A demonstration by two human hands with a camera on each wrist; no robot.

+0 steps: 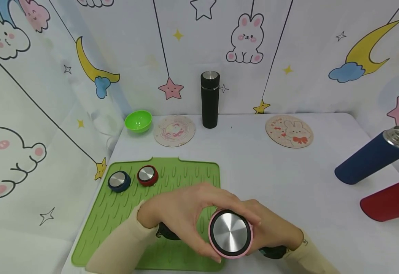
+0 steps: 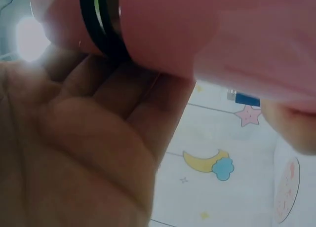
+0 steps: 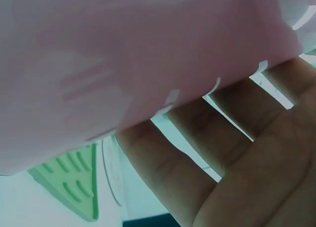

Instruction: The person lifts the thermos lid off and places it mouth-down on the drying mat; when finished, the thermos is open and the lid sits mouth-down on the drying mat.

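Both hands hold a pink thermos [image 3: 148, 64] near the table's front edge. Its pink lid [image 1: 230, 233], with a brushed silver top and black ring, faces the head camera. Thumb and fingers of my left hand [image 1: 185, 209] curl round the lid from the left. My right hand [image 1: 271, 224] grips the body from the right, its fingers wrapped round it in the right wrist view. In the left wrist view a black band [image 2: 98, 19] and a narrow gap show between lid and body. The lower body is hidden in the head view.
A green mat [image 1: 185, 175] carries a blue lid [image 1: 118, 181] and a red lid [image 1: 147, 175]. At right stand a lidless blue thermos [image 1: 374, 158] and a red thermos [image 1: 391, 199]. Behind are a green bowl [image 1: 138, 123], black thermos [image 1: 210, 102] and two round coasters [image 1: 174, 131].
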